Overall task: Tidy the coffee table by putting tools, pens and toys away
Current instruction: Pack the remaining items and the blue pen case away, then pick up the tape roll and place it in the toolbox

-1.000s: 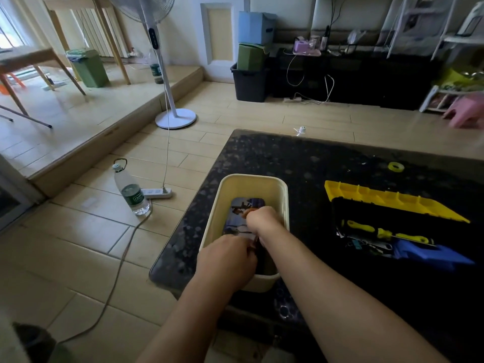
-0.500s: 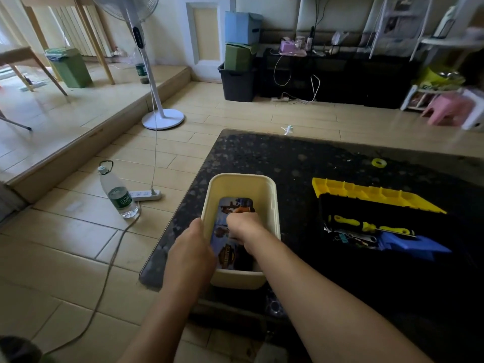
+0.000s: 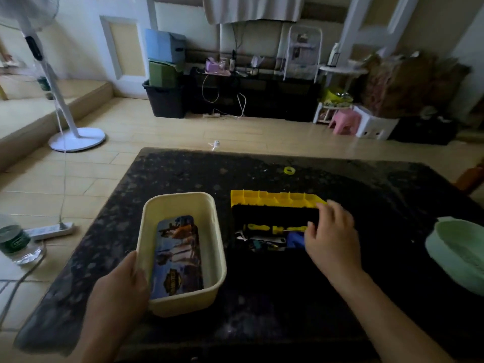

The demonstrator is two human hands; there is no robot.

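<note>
My right hand (image 3: 332, 239) has left the bin (image 3: 180, 199) and hovers, fingers loose and empty, at the toolbox (image 3: 272, 199), while my left hand (image 3: 117, 289) still grips the bin's rim.

Worktop (image 3: 183, 179): dark speckled stone look, polished, with a faint sheen at the far edge.
Bin (image 3: 180, 199): cream plastic, smooth, satin.
Case (image 3: 178, 255) lying in it: glossy printed face.
Toolbox (image 3: 272, 213): black plastic, matt; its tray (image 3: 275, 199) is yellow plastic, smooth.
Screwdriver handle (image 3: 258, 227): yellow plastic, slightly translucent.
Basket (image 3: 455, 247): pale green, ribbed weave — cloth or rope, cannot tell which.
Floor (image 3: 157, 132): wood-look boards, low gloss.
Bottle (image 3: 18, 244): clear plastic.
</note>
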